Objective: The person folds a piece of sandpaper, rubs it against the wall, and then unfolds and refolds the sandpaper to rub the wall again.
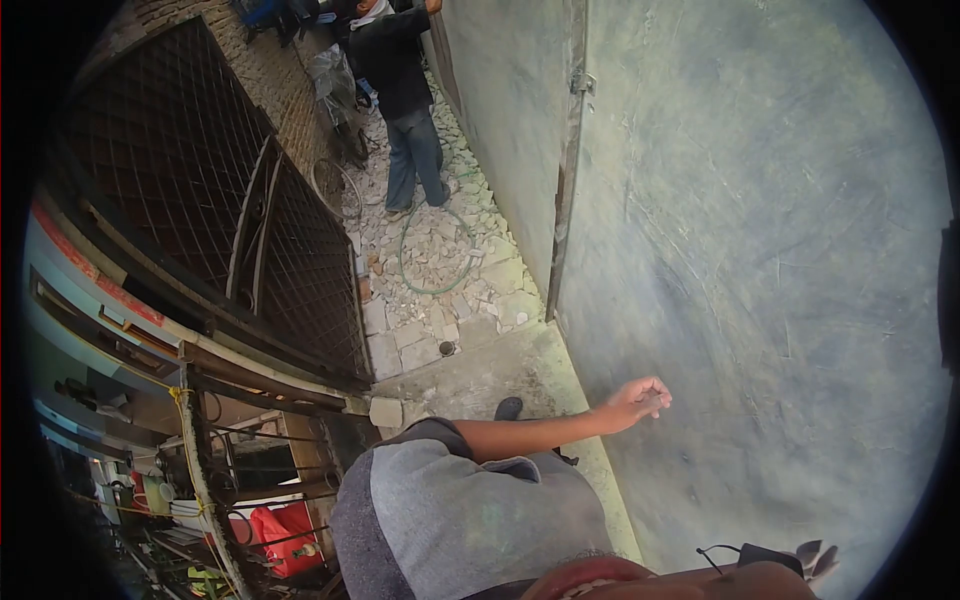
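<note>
My left hand (640, 400) is at the end of my bare forearm, which reaches across in front of my grey shirt (470, 510). It is beside the grey plastered wall (750, 250). Its fingers are curled together, and what they hold, if anything, is too small to make out. At the bottom right edge, grey-looking fingers of my right hand (822, 562) show partly, near the wall. A dark piece (768, 557) with a thin cord lies beside them; whether that hand grips it is unclear.
Broken stone paving (425, 255) carries a green hose (403, 262) and a small round hole (446, 348). Farther off, a person in dark clothes (395, 65) stands by the wall with an arm raised. Metal lattice gates (170, 150) and a railing (200, 460) line the left.
</note>
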Tool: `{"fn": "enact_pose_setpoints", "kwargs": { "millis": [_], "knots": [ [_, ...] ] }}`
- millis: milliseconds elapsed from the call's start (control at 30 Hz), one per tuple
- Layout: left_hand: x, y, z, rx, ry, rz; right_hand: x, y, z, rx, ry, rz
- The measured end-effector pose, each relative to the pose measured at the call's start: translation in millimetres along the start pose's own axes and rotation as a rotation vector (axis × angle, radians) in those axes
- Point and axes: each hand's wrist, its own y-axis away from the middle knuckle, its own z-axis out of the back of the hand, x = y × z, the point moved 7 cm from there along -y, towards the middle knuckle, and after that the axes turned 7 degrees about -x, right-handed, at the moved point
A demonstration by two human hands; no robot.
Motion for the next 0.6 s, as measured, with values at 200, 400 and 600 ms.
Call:
{"fn": "enact_pose_setpoints", "kwargs": {
  "millis": [200,400,600],
  "knots": [
    [-31.2,-12.3,-17.0,0.047,-0.006,-0.150,-0.4,-20.9,1.7,-0.243,0.604,0.468],
    [-72.9,1.6,-1.5,-0.048,-0.014,-0.301,-1.3,-12.7,-106.1,-0.091,1.366,0.970],
    [-102.9,36.5,21.9,-0.124,-0.076,-0.443,77.8,11.6,-238.8,-0.077,0.960,1.076]
  ]
}}
